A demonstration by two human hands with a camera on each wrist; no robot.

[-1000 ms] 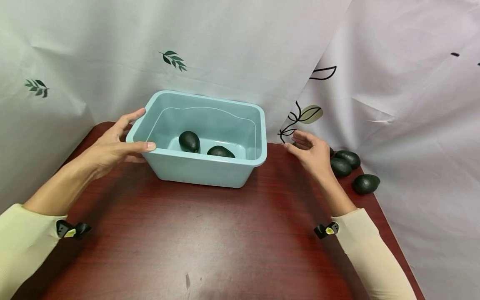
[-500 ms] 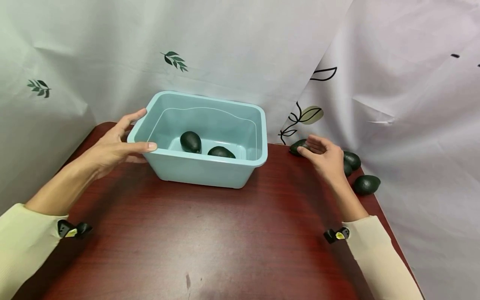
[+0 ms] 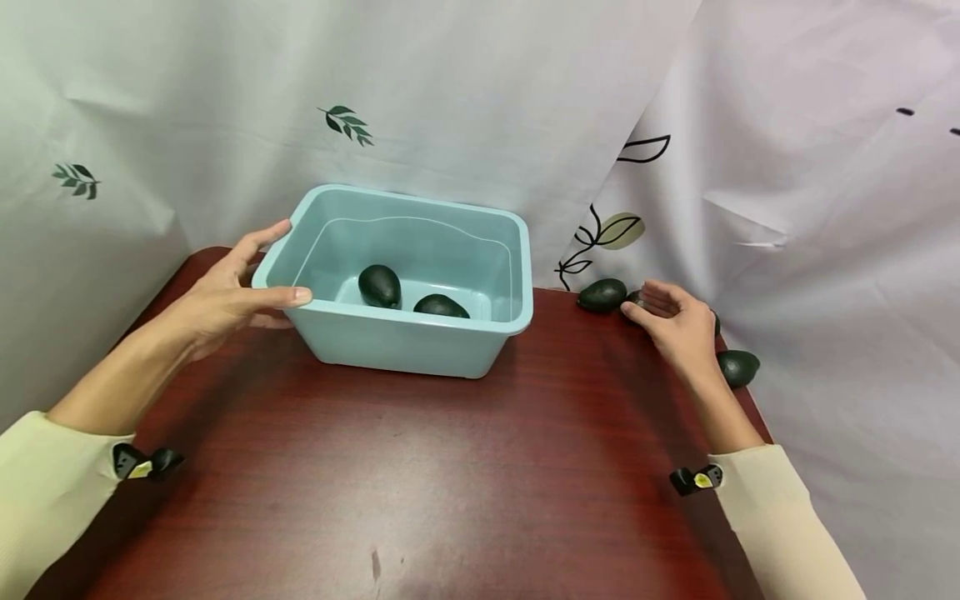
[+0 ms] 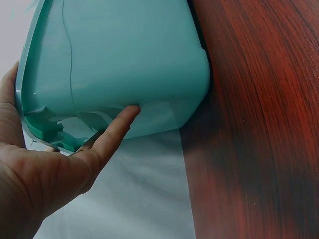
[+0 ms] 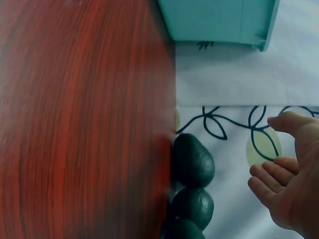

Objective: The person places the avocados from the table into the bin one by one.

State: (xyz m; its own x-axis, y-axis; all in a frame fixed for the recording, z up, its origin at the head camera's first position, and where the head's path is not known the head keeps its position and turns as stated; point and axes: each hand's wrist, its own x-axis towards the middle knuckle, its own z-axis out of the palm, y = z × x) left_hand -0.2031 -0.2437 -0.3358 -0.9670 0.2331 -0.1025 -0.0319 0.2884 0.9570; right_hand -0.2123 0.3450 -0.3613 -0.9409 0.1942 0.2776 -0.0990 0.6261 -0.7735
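1. We count one tub (image 3: 393, 337), pale blue, standing upright on the one worktop (image 3: 450, 467), near the back edge where it meets the cloth (image 3: 465, 75).
2. Inside the tub we've got two avocados (image 3: 379, 286), lying on the bottom close together. The one on the right is partly cut off by the tub's near wall.
3. Outside the tub, to its right, we make out four more: one far avocado (image 3: 602, 296) in full view, one half-hidden avocado (image 3: 634, 307) by the thumb, just a sliver of a third (image 3: 717, 322) past the hand, and one near avocado (image 3: 739, 368) by the worktop's right edge. So that's six we can spot; there could be others behind the hand, we can't tell.
4. Left grip (image 3: 221, 300): spread wide and holding the tub's left end, thumb lying on the near rim, one finger up on the side rim. The left wrist view shows another finger pressed to the outside of the end wall.
5. Right grip (image 3: 684, 329): loosely open, fingers a bit bent, thumb apart, nothing in it that we can see. From the head view it overlaps the loose avocados; the right wrist view has it clear of the three showing there, bunched in a row.
6. Extras: two pale sleeves (image 3: 56, 500) and two black wrist cameras (image 3: 146, 461), one per arm.
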